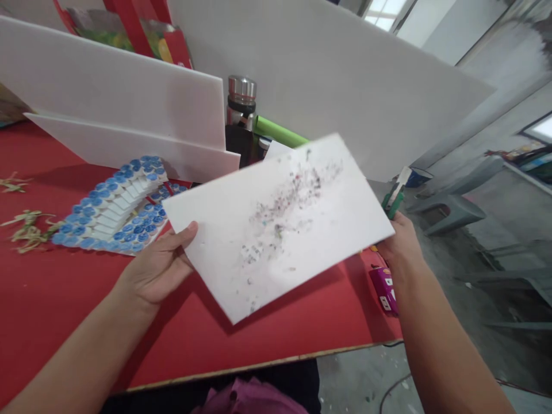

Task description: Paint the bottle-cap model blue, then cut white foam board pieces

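Note:
A white rectangular board [215, 230], speckled with dark and coloured spots, is tilted above the red table [202, 322]. My left hand [161, 264] grips its left edge, thumb on top and fingers underneath. At the right, my right hand [399, 238] is closed around a green-handled tool [394, 198] with a pale upper part, close to the board's right corner. Whether those fingers also touch the board is hard to tell. Left of the board lies a curved piece covered in blue rolled discs [86, 215], with white steps in its middle.
Large white panels [172, 103] stand at the back. Behind the board are a steel flask [241, 98] and a green roll [280, 132]. Dry plant strands [32, 230] lie at far left. A purple box [383, 290] sits near the right table edge. Grey chairs [457, 213] stand beyond.

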Demonstrator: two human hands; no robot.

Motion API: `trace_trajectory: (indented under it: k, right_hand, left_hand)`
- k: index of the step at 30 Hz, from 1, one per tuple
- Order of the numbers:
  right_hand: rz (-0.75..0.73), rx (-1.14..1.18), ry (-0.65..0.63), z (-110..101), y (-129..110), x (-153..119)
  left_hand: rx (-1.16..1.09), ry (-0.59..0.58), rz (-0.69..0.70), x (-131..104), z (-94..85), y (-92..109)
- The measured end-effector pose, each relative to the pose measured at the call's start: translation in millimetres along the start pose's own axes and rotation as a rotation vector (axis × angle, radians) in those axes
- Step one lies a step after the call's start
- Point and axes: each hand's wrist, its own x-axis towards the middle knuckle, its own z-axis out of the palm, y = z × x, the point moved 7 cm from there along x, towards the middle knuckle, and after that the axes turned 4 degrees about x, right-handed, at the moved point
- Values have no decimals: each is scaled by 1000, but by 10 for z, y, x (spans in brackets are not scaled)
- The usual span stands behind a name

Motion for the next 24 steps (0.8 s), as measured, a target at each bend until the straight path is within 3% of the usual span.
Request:
trace_trajectory:
  k: [4, 9, 14, 19, 21, 24]
  right_hand:
    - [8, 102, 12, -95, -94, 13]
    - [210, 221, 14, -179, -58, 9]
    - [374, 253, -79, -207, -121, -10]
    - [634, 34, -88, -450, -164, -273]
    - [710, -92, -74, -581, -152, -362]
    - [687, -215, -62, -714, -145, -358]
  left_hand:
    - [-141, -19, 191, -87, 158, 224]
    - [-49, -158, 278, -91, 330, 124]
    - [213, -516, 426, -178, 521, 27]
    - [605, -859, 658, -342, 644, -72]
    - [794, -867, 743, -324, 639, -181]
    - [925, -688, 685, -164, 555, -342]
